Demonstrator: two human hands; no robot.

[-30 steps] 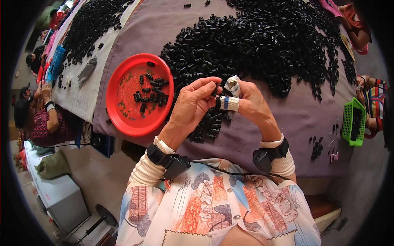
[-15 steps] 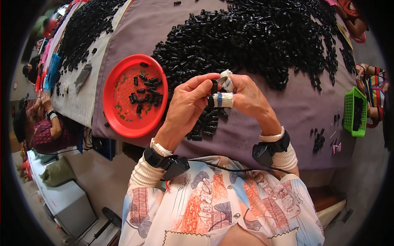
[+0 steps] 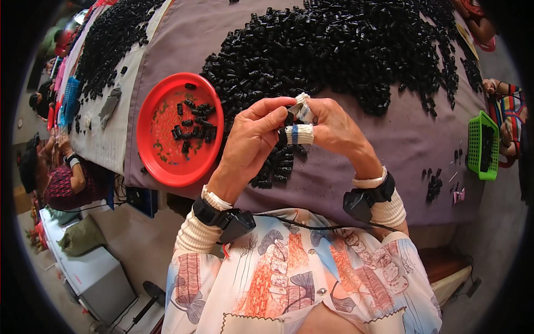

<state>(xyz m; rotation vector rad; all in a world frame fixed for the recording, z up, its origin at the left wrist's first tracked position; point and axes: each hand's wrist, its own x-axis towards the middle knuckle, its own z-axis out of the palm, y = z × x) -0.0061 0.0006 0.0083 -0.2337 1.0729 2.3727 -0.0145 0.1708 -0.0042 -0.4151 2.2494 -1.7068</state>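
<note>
A wide fisheye camera, the left one of a pair worn on the person's head, is looking steeply down and slightly forward. It is taking in the printed shirt point(image 3: 261, 281) at close range along the lower edge, while the left hand point(image 3: 250, 136) and right hand point(image 3: 336, 127) are showing near the middle, also close. The purple-grey tablecloth point(image 3: 322, 181) is stretching away toward the top, farther off. The lens is bending straight edges toward its rim and reaching sideways to the green basket point(image 3: 487, 175) at right.
</note>
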